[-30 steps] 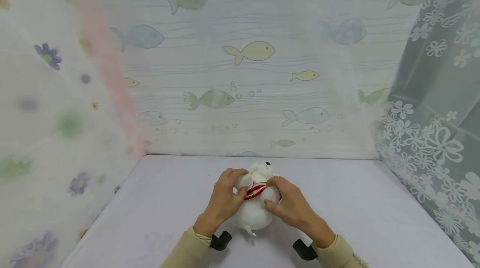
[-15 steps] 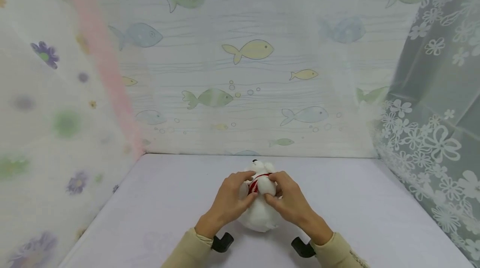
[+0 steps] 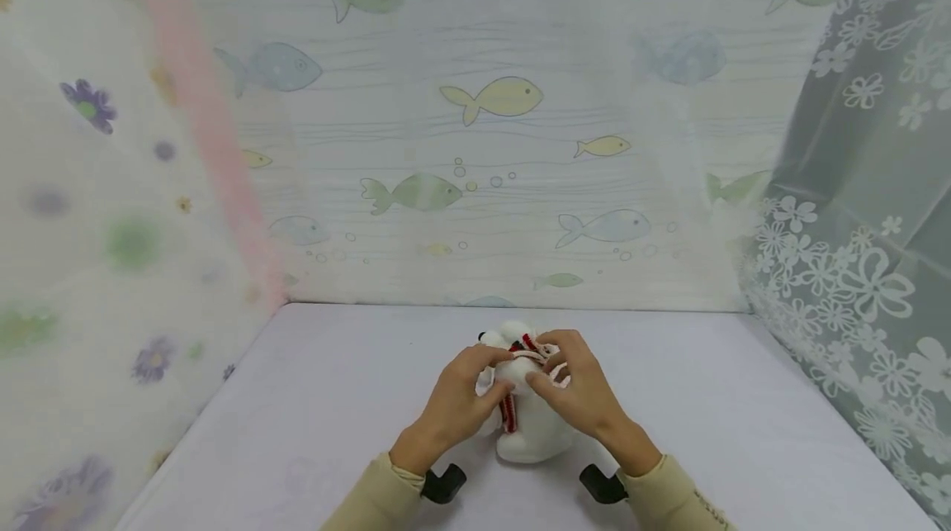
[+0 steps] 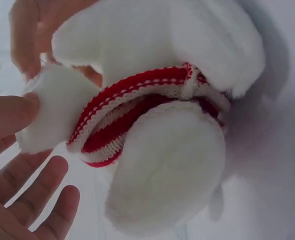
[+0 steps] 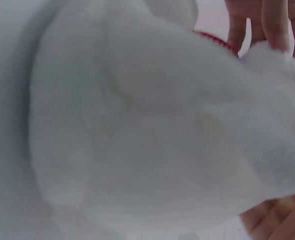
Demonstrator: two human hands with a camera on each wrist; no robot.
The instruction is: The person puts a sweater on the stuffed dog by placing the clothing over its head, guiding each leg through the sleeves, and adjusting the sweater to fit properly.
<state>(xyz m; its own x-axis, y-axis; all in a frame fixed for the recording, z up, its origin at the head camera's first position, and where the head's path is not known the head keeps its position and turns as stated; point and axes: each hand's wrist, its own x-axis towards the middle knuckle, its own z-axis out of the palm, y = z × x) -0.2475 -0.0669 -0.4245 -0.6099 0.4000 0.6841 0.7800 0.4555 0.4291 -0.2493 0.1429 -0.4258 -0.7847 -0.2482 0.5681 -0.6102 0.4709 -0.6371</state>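
Observation:
A white plush bear (image 3: 538, 428) with a red-and-white knitted scarf (image 4: 130, 95) stands on the white surface between the hands. Its black nose points left in the head view. My left hand (image 3: 459, 395) pinches a white paw (image 4: 52, 112), thumb on its near side; its other fingers spread beside it. From the right, my right hand (image 3: 583, 391) grips the bear's upper body, its fingers curled near the scarf. In the right wrist view, the bear's white body fills most of the frame and hides much of the right hand (image 5: 282, 217).
A white cloth covers the table (image 3: 342, 382). Behind it hangs a fish-printed curtain (image 3: 490, 151), with a flowered sheet (image 3: 134, 267) at left and a grey flowered one (image 3: 854, 225) at right. Black angled pieces (image 3: 444, 484) sit under both wrists.
The bear has turned in the hands, its nose swinging from the right to the left. More of the scarf's hanging end shows at its front. Both hands stay at its upper part.

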